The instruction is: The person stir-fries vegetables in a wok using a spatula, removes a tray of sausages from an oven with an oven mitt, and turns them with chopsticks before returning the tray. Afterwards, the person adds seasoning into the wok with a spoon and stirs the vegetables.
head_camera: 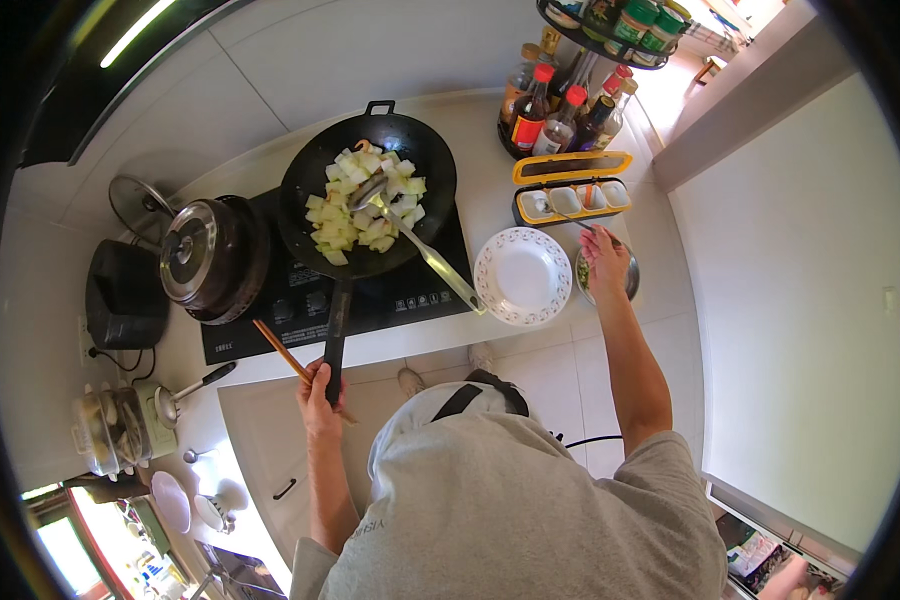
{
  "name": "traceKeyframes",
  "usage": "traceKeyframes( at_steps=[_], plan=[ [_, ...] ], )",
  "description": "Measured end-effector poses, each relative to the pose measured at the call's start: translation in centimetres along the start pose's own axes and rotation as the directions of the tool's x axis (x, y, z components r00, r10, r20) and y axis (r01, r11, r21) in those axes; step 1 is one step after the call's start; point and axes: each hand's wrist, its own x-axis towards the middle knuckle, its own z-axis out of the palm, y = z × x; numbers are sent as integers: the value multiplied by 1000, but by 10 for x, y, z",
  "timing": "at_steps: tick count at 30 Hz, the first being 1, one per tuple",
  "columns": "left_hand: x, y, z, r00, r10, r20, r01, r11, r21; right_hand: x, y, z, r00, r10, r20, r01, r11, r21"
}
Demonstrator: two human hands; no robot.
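Observation:
My left hand (321, 401) holds a pair of wooden chopsticks (281, 351) and lies around the end of the black wok handle (337, 330); how firmly it grips the handle is hard to tell. Pale green-white diced vegetable pieces (334, 225) fill the middle of the wok (427, 150). A metal ladle (420, 244) rests in the wok, its handle reaching over the hob's front edge. My right hand (606, 259) grips a small metal spoon (570, 218), whose tip is in the leftmost compartment of the open yellow-lidded seasoning box (571, 201).
A patterned white plate (523, 277) lies right of the hob (232, 341). Beneath my right hand is a metal bowl (631, 277) holding chopped green bits. Sauce bottles (532, 112) crowd a rack behind the seasoning box. A lidded pot (202, 259) stands on the left burner.

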Motion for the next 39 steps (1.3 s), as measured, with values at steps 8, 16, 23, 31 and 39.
traceKeyframes(
  at_steps=[8,16,23,31,39],
  plan=[
    [-41,78,26,870,461,-175,-333,811,482,-12,-21,-1,999,-33,27,32,998,46],
    [-6,4,150,907,-227,355,171,968,184,-38,-52,26,993,-86,81,83,996,37],
    [0,0,202,846,-320,425,398,911,-107,-61,-78,73,965,-144,218,141,990,30],
    [-27,39,160,916,-162,368,285,907,-309,-76,-85,171,917,-148,370,139,989,49],
    [-82,97,86,948,1,317,53,985,-163,-40,-41,268,843,-148,517,176,984,-4]
  ],
)
